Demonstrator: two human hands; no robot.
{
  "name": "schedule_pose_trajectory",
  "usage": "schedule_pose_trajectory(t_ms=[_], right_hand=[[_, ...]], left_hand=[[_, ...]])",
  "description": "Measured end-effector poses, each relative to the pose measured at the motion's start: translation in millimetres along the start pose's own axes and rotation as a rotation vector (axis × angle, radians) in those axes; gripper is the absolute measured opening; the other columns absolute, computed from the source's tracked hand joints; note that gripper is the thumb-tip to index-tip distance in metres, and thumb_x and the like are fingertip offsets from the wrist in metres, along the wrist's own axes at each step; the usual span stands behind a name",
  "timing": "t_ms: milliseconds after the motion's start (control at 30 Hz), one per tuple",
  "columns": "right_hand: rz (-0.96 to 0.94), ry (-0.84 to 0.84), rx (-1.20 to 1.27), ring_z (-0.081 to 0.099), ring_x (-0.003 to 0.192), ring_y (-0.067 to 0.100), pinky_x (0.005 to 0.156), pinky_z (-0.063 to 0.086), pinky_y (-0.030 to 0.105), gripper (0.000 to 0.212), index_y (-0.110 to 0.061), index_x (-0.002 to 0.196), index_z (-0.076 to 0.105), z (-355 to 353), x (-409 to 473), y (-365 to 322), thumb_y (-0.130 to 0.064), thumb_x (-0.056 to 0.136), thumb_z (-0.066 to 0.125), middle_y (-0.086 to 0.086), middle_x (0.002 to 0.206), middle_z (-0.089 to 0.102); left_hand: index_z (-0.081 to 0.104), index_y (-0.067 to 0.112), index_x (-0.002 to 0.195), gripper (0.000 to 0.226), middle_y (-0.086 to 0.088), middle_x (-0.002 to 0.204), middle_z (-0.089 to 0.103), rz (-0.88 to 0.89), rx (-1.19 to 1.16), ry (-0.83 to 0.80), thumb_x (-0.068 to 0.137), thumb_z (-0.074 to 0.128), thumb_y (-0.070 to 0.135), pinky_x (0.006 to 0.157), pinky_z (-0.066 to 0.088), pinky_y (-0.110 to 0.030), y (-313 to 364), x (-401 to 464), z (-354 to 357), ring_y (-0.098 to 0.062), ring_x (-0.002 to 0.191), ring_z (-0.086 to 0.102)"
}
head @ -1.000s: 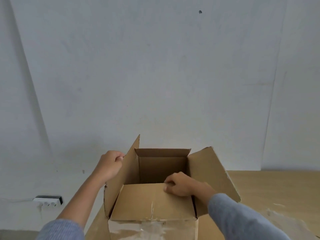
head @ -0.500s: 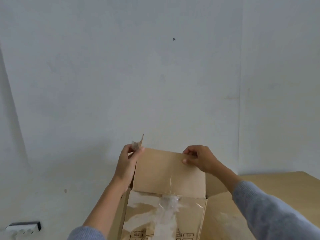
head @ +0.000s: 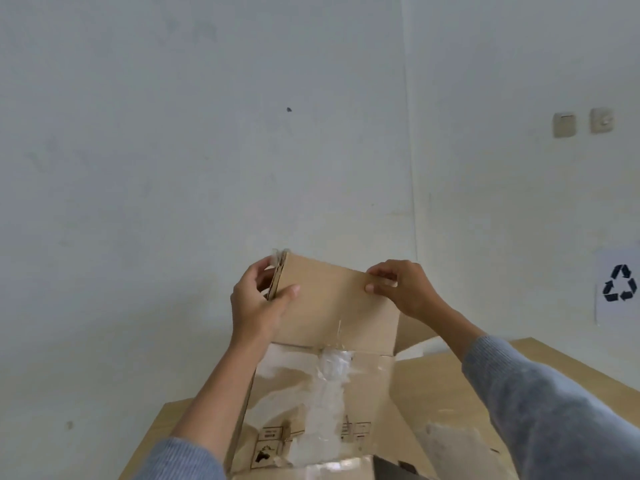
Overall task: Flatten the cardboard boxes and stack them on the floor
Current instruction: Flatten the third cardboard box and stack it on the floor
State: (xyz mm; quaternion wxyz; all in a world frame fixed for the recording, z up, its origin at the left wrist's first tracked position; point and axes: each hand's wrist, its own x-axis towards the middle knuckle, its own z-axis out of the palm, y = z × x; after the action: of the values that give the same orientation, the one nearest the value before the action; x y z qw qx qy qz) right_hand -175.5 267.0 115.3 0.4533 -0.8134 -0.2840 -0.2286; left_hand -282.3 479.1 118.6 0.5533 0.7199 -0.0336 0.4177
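A brown cardboard box (head: 332, 306) is held up in front of me above a wooden table (head: 436, 386). Its near face carries torn clear tape and printed handling symbols low down. The top flap stands upright toward the wall. My left hand (head: 258, 303) pinches the flap's upper left corner, thumb on the near side, where layered cardboard edges show. My right hand (head: 403, 289) grips the flap's upper right corner. Both forearms wear grey-blue sleeves. The inside of the box is hidden.
A white wall rises close behind the box. Two wall switches (head: 583, 123) and a sheet with a recycling symbol (head: 620, 284) are on the wall at the right. The table's left edge drops away near the bottom left.
The box was open on the table with my right hand on the near flap. It has since been tipped up and lifted, and both hands have moved to its top corners.
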Motion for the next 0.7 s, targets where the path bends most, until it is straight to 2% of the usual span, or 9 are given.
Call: schedule_pose_trajectory(t_ms=[133, 233, 300, 367, 433, 567, 600, 700], right_hand=[[-0.003, 0.128, 0.054, 0.059, 0.098, 0.017, 0.087, 0.043, 0.026, 0.028, -0.009, 0.106, 0.068, -10, 1, 9, -0.014, 0.079, 0.072, 0.0, 0.097, 0.066], [-0.022, 0.186, 0.098, 0.058, 0.096, 0.018, 0.085, 0.042, 0.026, 0.025, -0.012, 0.105, 0.067, -28, 3, 13, -0.014, 0.08, 0.071, -0.003, 0.095, 0.065], [-0.056, 0.204, 0.102, 0.059, 0.093, 0.016, 0.082, 0.044, 0.022, 0.025, -0.013, 0.104, 0.068, -45, 7, 19, -0.015, 0.079, 0.072, -0.003, 0.096, 0.066], [-0.084, 0.221, 0.101, 0.06, 0.09, 0.013, 0.076, 0.042, 0.013, 0.025, -0.014, 0.101, 0.069, -67, 13, 26, -0.015, 0.077, 0.074, -0.003, 0.094, 0.066], [-0.113, 0.217, 0.099, 0.061, 0.089, 0.012, 0.074, 0.042, 0.009, 0.025, -0.015, 0.1, 0.071, -89, 22, 32, -0.015, 0.076, 0.075, -0.004, 0.091, 0.067], [-0.165, 0.175, 0.04, 0.059, 0.089, 0.009, 0.073, 0.041, 0.0, 0.026, -0.014, 0.103, 0.07, -130, 44, 41, -0.012, 0.077, 0.073, -0.004, 0.092, 0.066], [-0.182, 0.152, -0.002, 0.059, 0.089, 0.01, 0.074, 0.041, 0.001, 0.025, -0.014, 0.104, 0.069, -136, 49, 44, -0.012, 0.079, 0.072, -0.003, 0.094, 0.067], [-0.223, 0.069, -0.133, 0.059, 0.095, 0.018, 0.086, 0.045, 0.021, 0.026, -0.012, 0.107, 0.065, -137, 64, 53, -0.012, 0.082, 0.066, 0.005, 0.102, 0.066]], left_hand=[[0.054, 0.025, 0.112, 0.044, 0.012, 0.093, 0.063, 0.177, 0.105, -0.099, 0.078, 0.067, 0.001, 0.074, 0.054, -0.016, 37, -1, 26, 0.003, 0.082, 0.062], [0.058, 0.014, 0.112, 0.032, -0.001, 0.092, 0.067, 0.22, 0.14, -0.075, 0.082, 0.062, 0.005, 0.072, 0.054, -0.025, 52, -4, 46, -0.012, 0.081, 0.065], [0.061, 0.013, 0.106, 0.023, -0.009, 0.086, 0.068, 0.269, 0.168, -0.039, 0.083, 0.061, 0.007, 0.065, 0.052, -0.028, 60, -6, 61, -0.024, 0.074, 0.063], [0.062, 0.012, 0.102, 0.018, -0.015, 0.082, 0.067, 0.32, 0.175, -0.011, 0.085, 0.06, 0.01, 0.059, 0.047, -0.026, 69, -7, 79, -0.025, 0.065, 0.057], [0.062, 0.011, 0.102, 0.016, -0.015, 0.082, 0.066, 0.359, 0.165, 0.003, 0.086, 0.058, 0.012, 0.06, 0.046, -0.028, 79, -6, 98, -0.026, 0.065, 0.056], [0.058, 0.015, 0.104, 0.019, -0.002, 0.084, 0.061, 0.355, 0.071, 0.048, 0.086, 0.055, 0.019, 0.062, 0.043, -0.023, 85, -2, 138, -0.015, 0.067, 0.052], [0.057, 0.016, 0.104, 0.017, 0.001, 0.084, 0.059, 0.331, 0.044, 0.069, 0.087, 0.055, 0.019, 0.062, 0.043, -0.021, 84, -1, 147, -0.012, 0.068, 0.051], [0.053, 0.019, 0.101, 0.014, 0.011, 0.082, 0.057, 0.247, 0.005, 0.148, 0.089, 0.053, 0.011, 0.063, 0.043, -0.012, 68, 1, 165, 0.001, 0.068, 0.052]])
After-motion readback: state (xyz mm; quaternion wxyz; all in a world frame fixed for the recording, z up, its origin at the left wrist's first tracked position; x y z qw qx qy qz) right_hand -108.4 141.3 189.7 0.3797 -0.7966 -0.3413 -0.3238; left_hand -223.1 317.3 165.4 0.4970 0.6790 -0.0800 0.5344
